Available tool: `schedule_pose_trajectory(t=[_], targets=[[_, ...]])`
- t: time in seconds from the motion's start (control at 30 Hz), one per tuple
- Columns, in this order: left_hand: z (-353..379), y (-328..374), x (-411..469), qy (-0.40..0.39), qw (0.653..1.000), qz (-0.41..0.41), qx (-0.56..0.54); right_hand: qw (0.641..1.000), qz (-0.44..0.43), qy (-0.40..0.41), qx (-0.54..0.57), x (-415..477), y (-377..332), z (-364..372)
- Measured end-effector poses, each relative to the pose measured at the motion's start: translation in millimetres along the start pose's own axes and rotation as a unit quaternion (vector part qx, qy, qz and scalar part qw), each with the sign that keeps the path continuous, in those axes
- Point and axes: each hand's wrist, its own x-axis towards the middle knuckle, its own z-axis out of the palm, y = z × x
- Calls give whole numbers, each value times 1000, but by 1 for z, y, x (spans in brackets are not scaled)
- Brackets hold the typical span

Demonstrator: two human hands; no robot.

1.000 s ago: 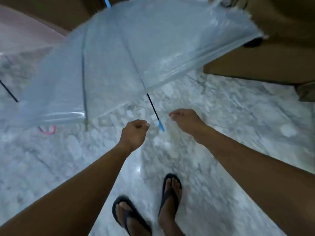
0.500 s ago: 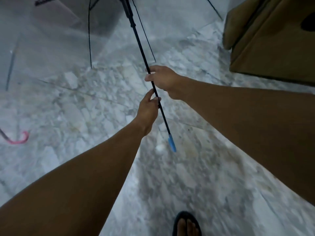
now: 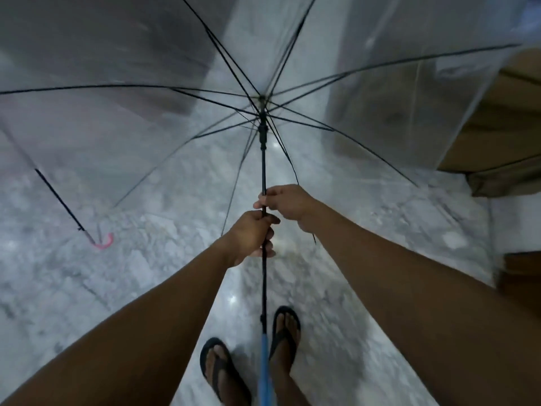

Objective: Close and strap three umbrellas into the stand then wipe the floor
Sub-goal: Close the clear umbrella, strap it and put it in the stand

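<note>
An open transparent umbrella (image 3: 366, 92) with black ribs fills the upper view, its canopy pointing away from me. Its black shaft (image 3: 264, 168) runs down to a blue handle (image 3: 265, 373) near my feet. My left hand (image 3: 251, 235) is closed around the shaft. My right hand (image 3: 288, 205) grips the shaft just above it, below the runner (image 3: 262, 136). A second open clear umbrella lies on the floor at left, showing a black shaft and a pink hooked handle (image 3: 104, 241).
The floor (image 3: 146, 273) is grey-white marble. A brown cardboard box (image 3: 497, 136) stands at the right, partly behind the canopy. A dark panel or door rises at the top left behind the canopy. My two feet in dark flip-flops (image 3: 222, 373) stand at the bottom.
Both hands have taken hold of the shaft and swung the umbrella so its canopy faces away and the blue handle points toward my feet.
</note>
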Motion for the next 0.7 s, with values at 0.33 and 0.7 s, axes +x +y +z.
schedule_pose_trajectory(t=[0.33, 0.7], targets=[[33, 35, -194, 63, 910, 191, 364, 967, 95, 163, 174, -224, -31, 14], [135, 82, -466, -177, 828, 380, 373, 749, -110, 508, 411, -578, -48, -28]])
